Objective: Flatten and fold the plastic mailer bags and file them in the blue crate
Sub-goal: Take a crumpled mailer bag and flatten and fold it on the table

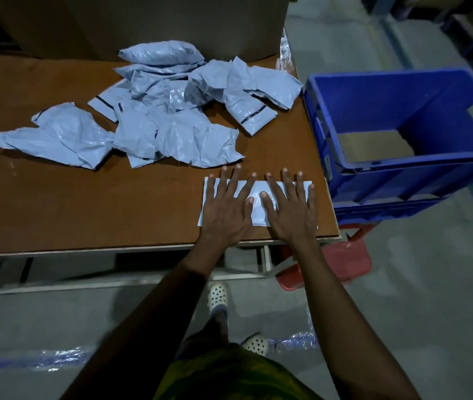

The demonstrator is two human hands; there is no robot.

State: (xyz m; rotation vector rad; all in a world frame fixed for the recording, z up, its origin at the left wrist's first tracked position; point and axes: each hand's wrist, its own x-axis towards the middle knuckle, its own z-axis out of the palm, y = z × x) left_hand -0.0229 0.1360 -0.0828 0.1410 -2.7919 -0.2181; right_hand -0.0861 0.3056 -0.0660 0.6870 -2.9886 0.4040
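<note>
A flat grey mailer bag (258, 189) lies on the brown table (85, 209) near its front right corner. My left hand (226, 206) presses on the bag's left half with straight, spread fingers. Beside it, my right hand (291, 207) presses on the right half the same way. A pile of several crumpled grey mailer bags (166, 111) sits behind, across the table's middle. The blue crate (402, 134) stands just off the table's right edge, tilted, with a brown cardboard sheet (374, 145) on its floor.
A large cardboard box (148, 21) stands at the back of the table. A red stool (342, 264) sits under the crate, by the table's corner. Strips of clear plastic wrap (56, 360) lie on the grey floor near my feet.
</note>
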